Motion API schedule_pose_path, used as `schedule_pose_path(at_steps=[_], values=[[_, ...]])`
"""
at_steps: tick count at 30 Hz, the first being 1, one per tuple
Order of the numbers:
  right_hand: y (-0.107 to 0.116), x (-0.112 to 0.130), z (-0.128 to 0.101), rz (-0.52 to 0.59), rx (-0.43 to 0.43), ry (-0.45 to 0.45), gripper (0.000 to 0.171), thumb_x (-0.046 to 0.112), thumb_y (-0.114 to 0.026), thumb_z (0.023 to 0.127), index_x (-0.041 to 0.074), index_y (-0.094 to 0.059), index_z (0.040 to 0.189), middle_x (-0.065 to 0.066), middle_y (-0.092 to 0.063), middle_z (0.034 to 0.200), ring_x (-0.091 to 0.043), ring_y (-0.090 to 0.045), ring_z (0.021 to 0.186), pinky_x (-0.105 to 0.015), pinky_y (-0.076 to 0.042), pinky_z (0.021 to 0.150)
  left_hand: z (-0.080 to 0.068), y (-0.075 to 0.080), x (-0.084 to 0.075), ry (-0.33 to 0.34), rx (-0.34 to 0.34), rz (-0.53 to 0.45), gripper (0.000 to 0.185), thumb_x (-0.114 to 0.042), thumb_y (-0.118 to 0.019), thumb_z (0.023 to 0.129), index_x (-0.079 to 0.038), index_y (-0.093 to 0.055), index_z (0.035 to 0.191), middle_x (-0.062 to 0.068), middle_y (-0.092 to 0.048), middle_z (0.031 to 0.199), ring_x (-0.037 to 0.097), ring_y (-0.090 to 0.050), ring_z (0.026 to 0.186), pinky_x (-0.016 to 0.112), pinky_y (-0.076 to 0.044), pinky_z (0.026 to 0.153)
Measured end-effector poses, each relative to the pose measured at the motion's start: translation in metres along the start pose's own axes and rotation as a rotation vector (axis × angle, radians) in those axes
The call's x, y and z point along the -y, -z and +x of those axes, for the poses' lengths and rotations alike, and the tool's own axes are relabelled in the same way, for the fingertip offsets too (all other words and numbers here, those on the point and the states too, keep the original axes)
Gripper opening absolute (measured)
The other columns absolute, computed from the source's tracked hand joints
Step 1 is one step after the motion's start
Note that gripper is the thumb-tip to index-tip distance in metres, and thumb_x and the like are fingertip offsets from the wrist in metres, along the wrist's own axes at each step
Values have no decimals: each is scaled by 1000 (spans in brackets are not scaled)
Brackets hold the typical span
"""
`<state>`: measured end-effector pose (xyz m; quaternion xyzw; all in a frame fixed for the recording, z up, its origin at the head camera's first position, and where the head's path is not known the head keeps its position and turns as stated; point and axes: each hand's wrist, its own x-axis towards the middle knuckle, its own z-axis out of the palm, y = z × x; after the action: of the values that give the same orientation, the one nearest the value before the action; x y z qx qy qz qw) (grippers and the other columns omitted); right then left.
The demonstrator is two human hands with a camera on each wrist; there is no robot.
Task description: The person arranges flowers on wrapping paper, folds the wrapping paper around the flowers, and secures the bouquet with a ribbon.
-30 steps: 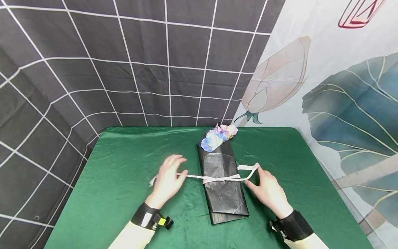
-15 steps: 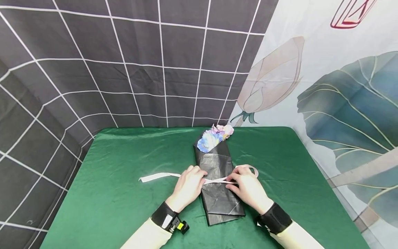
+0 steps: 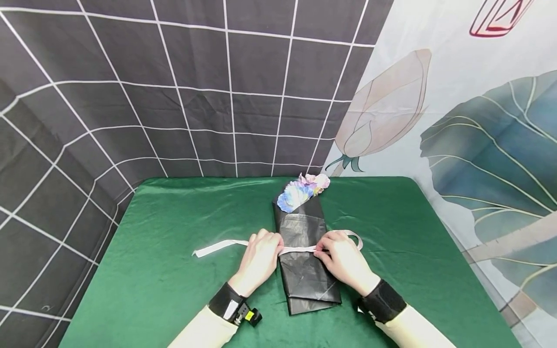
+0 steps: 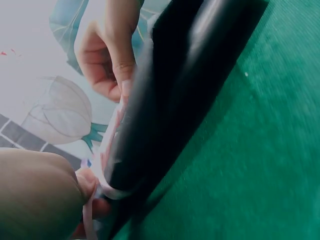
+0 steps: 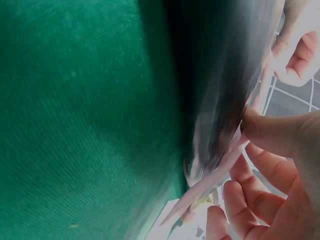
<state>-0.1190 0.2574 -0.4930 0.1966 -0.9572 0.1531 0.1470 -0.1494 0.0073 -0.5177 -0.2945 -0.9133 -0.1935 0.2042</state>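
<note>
I log left hand (image 3: 259, 255) and right hand (image 3: 344, 258) fingers pinching the pale ribbon (image 3: 298, 250) across the black wrapped bouquet (image 3: 304, 251) on the worktop (image 3: 174, 251)

No legible text, label, brand or number showed in any view. The red outlined mark (image 3: 500, 19) on the far right of the pale flower-printed backdrop (image 3: 457, 96) was cut off and unreadable.

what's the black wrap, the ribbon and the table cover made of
Wrap: looks like thin glossy plastic or coated paper; it creases sharply and shows grey glare. Ribbon: pale pink flat band, probably fabric or paper, lying limp with a soft curl. Table cover: green cloth, likely velvet or satin, going by its soft sheen and fine weave in the wrist views.
</note>
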Motion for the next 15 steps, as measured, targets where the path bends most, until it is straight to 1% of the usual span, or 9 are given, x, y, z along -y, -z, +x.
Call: schedule_pose_path(at_steps=[5,7,9,12,14,15], values=[[3,0,-1,-13,-10,-28,19,26,-85,82,22,-67,79,8,-64,80,-15,-62,86,-36,-50,74,-4,2,6,42,13,-13,17,-22,-77,87,-22,-61,82,-10,-66,76,15,-54,77,32,-37,69],[4,-1,-1,-18,-2,-40,19,27,-84,82,22,-67,78,9,-63,78,-15,-62,85,-35,-49,72,-6,3,9,44,16,-2,16,-23,-77,87,-22,-61,82,-10,-66,76,15,-55,77,32,-37,68],[5,-1,-2,-27,1,-51,19,28,-84,82,23,-67,78,9,-63,77,-15,-63,85,-35,-49,72,-8,3,12,41,5,12,16,-24,-77,87,-22,-61,81,-10,-67,76,15,-55,77,32,-37,68],[6,-6,-4,-49,-1,-70,20,28,-85,81,24,-66,76,9,-66,78,-19,-65,90,-42,-52,78,-12,5,19,51,-16,22,17,-23,-78,85,-22,-62,80,-10,-66,75,16,-55,76,33,-37,67],[8,-11,-6,-70,0,-90,21,28,-86,80,25,-66,75,9,-67,79,-21,-66,94,-46,-51,78,-15,8,25,78,-19,18,17,-21,-79,83,-22,-63,78,-9,-67,74,17,-56,76,34,-38,66],[9,-14,-8,-81,3,-103,21,28,-86,79,26,-65,74,9,-67,78,-22,-66,94,-47,-51,77,-17,10,29,95,-13,15,18,-21,-80,83,-22,-63,77,-9,-67,73,17,-56,76,34,-39,66]])
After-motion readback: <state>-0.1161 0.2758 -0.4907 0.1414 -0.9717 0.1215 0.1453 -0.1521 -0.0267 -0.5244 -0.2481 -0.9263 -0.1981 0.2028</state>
